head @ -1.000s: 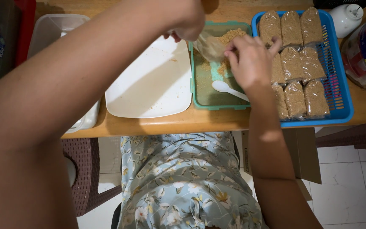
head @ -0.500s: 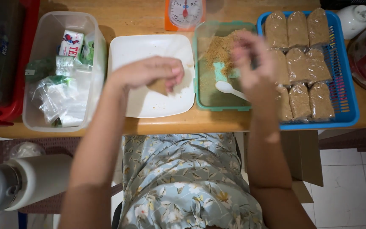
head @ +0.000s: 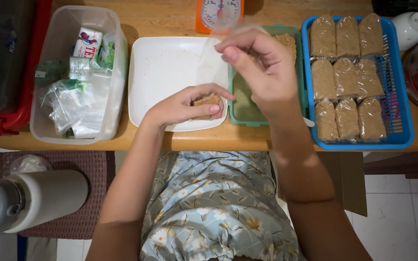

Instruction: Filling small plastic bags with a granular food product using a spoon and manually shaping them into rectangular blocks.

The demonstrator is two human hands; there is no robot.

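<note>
My left hand [head: 182,105] rests on the near right corner of a white square plate [head: 163,72] and grips the filled bottom of a clear plastic bag [head: 212,63], a lump of brown crumbly food [head: 207,101]. My right hand [head: 262,67] pinches the bag's open top and holds it up above a green tray [head: 242,104] of the same brown crumbs. A blue basket [head: 396,116] to the right holds several filled, sealed bags [head: 347,77] in rows.
A clear plastic tub [head: 81,77] with bags and small packets stands at the left, beside a red box [head: 10,111]. An orange kitchen scale [head: 221,14] sits behind the plate. A white bottle [head: 410,29] and a jar are at the right. A flask [head: 25,198] lies below the wooden table.
My left arm has come back from reaching across to the green tray and settled on the plate with the filled bag. My right hand has risen and now pinches the bag's top.
</note>
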